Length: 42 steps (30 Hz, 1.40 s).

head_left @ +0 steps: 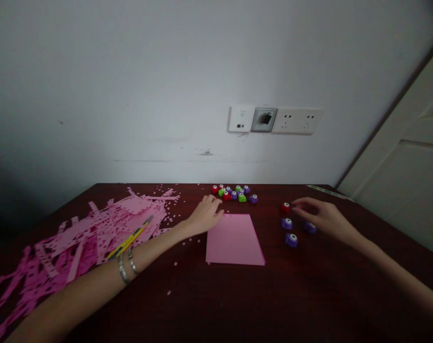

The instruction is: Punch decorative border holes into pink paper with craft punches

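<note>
Pink square paper (234, 240) lies flat in the middle of the dark table, in what looks like a thin stack. At its upper left corner rests my left hand (205, 214), fingers bent over the edge and slightly apart. On the right, my right hand (318, 214) hovers beside a red craft punch (285, 207), thumb and fingers apart with nothing between them. Purple punches (291, 239) stand just below and left of that hand, one partly under it. Behind the paper sits a cluster of red, green and purple punches (234, 195).
A heap of cut pink strips (91, 233) covers the left side, with a yellow cutter (130, 238) on top. Small pink bits are scattered around. A ruler-like strip (329, 192) lies at the back right. The wall (166, 143) borders the table's back edge.
</note>
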Tool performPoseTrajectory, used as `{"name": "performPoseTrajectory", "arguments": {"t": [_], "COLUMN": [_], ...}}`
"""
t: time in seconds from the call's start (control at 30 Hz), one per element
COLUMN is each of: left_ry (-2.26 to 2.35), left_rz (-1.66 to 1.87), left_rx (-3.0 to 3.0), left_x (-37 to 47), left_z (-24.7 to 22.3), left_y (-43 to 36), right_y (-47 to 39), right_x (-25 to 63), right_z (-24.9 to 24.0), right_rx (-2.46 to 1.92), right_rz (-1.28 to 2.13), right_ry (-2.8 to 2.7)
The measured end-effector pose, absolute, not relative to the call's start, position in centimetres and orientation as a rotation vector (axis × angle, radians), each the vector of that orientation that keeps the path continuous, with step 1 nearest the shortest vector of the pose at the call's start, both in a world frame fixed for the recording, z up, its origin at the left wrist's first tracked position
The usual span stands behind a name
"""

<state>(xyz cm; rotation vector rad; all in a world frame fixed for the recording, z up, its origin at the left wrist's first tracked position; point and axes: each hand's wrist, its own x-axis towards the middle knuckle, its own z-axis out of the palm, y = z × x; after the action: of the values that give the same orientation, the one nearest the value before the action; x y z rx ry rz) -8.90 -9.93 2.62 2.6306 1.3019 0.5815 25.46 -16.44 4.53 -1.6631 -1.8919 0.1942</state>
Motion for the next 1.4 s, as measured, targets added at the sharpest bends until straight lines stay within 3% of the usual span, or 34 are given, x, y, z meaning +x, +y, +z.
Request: {"name": "performPoseTrajectory", "arguments": {"t": [0.17,0.37,0.8,1.4], "left_ry": [1.403,1.483,1.467,1.376], "left_rz": [0.639,0.669,0.706,0.711], "left_rx": [2.342,2.321,2.327,2.316], "left_x": [-7.3,-6.1,-5.4,-5.6], "left_z": [2.3,0.9,-0.4,-0.7], "left_y": [-3.2,-0.6,0.0,0.7], "right_y": [-12.7,-8.4,-6.4,-6.2], "right_x": [15.8,9.3,7.1,7.3], "right_z": [5.4,2.6,1.2,1.0], "right_rx": [-1.573,-1.829,-2.071,-2.088], "right_rz": [0.207,0.115,-0.096,-0.055], "right_ry": [-2.070,-2.047,-1.997,-1.975]}}
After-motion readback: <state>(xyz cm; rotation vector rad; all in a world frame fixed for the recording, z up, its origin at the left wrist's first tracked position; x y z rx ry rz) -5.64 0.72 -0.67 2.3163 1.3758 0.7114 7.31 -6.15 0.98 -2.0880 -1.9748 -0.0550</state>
